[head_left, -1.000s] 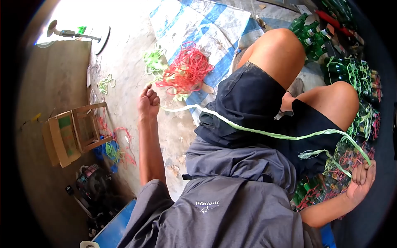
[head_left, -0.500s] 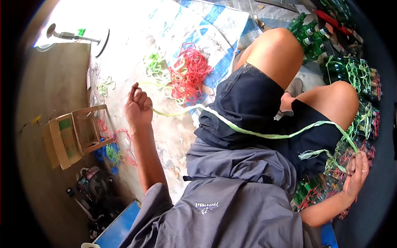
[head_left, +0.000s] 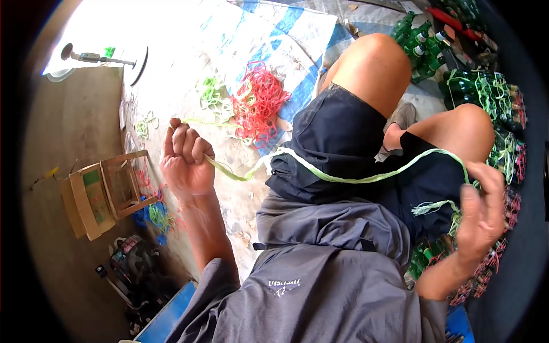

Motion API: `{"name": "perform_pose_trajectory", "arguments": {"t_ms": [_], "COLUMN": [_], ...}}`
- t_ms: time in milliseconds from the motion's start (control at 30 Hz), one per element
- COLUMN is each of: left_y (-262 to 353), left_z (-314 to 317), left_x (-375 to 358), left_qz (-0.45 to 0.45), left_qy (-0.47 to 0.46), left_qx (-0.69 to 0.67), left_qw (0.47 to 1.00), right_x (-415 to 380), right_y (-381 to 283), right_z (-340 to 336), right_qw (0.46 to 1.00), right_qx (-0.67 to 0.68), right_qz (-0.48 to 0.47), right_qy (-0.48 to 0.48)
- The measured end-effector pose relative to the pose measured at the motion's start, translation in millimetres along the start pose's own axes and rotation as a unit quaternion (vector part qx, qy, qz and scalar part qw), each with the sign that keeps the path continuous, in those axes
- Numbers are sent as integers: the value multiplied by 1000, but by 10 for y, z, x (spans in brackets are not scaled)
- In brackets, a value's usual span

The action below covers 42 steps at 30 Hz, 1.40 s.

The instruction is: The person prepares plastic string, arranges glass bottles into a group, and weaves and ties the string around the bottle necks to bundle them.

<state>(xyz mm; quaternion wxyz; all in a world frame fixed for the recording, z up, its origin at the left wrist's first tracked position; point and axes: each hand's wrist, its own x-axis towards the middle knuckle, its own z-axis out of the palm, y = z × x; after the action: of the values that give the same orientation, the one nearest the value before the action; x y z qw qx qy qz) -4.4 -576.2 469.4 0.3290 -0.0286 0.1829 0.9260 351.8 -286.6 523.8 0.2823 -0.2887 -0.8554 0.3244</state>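
Note:
A pale green plastic strand [head_left: 354,180] runs in a slack curve across my lap between my two hands. My left hand [head_left: 187,157] is a closed fist around it, with a thin length also leading from its fingers toward the pile on the floor. At the right, my right hand [head_left: 481,214] has the strand between thumb and forefinger, its other fingers loosely bent. Below that hand hangs the strand's frayed end [head_left: 429,207], near my dark shorts. A pile of red strands [head_left: 260,103] lies on the floor ahead, with green strands [head_left: 210,94] beside it.
Green glass bottles [head_left: 420,46] stand at the upper right. More bottles [head_left: 506,103] wrapped in green and red strands line the right side. A fan [head_left: 103,58] stands upper left, a cardboard box [head_left: 88,200] at the left. A blue-and-white striped sheet [head_left: 309,34] covers part of the floor.
My left hand has come slightly closer and turned. The right hand has moved up and inward, its fingers opening out somewhat, and the strand sags more at the left.

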Motion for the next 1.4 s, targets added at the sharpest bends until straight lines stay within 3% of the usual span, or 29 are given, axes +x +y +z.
{"name": "perform_pose_trajectory", "arguments": {"t_ms": [67, 133, 267, 300, 333, 400, 500, 600, 767, 800, 933, 1100, 1400], "left_y": [-110, -197, -403, -419, -427, -433, -433, -375, -106, -50, 85, 145, 201], "left_z": [115, 177, 338, 346, 349, 347, 315, 167, -479, -657, -1314, -1997, -2649], "left_x": [-51, -98, -200, -223, -236, -255, -272, -231, -58, -6, 143, 316, 609], "left_qz": [-3, -11, -11, -14, -17, -20, -23, -42, -77, -85, -95, -141, -175], "left_qy": [9, 12, 38, 35, 32, 30, 49, 81, 148, 158, 195, 195, 272], "left_qx": [-27, -38, -52, -58, -63, -63, -66, -65, -89, -100, -76, -93, -45], "left_qw": [1000, 999, 998, 998, 997, 997, 996, 994, 982, 979, 973, 966, 945], "right_x": [166, 298, 228, 141, 129, 45, 33, -34, 61, 66, 143, 244, 136], "right_y": [-294, -417, -730, -768, -820, -901, -914, -934, -848, -816, -632, -521, -344], "right_z": [377, 835, 1624, 1845, 1962, 2215, 2164, 2081, 1622, 1536, 1114, 526, 67], "right_qw": [992, 956, 906, 904, 883, 874, 835, 859, 858, 869, 883, 887, 920], "right_qx": [51, 193, 255, 285, 318, 387, 354, 361, 321, 329, 323, 266, 203], "right_qz": [-94, -171, -174, -174, -142, -126, -67, -61, -56, -70, -44, 30, 89], "right_qy": [-67, -142, -289, -267, -313, -267, -417, -357, -396, -363, -338, -377, -322]}}
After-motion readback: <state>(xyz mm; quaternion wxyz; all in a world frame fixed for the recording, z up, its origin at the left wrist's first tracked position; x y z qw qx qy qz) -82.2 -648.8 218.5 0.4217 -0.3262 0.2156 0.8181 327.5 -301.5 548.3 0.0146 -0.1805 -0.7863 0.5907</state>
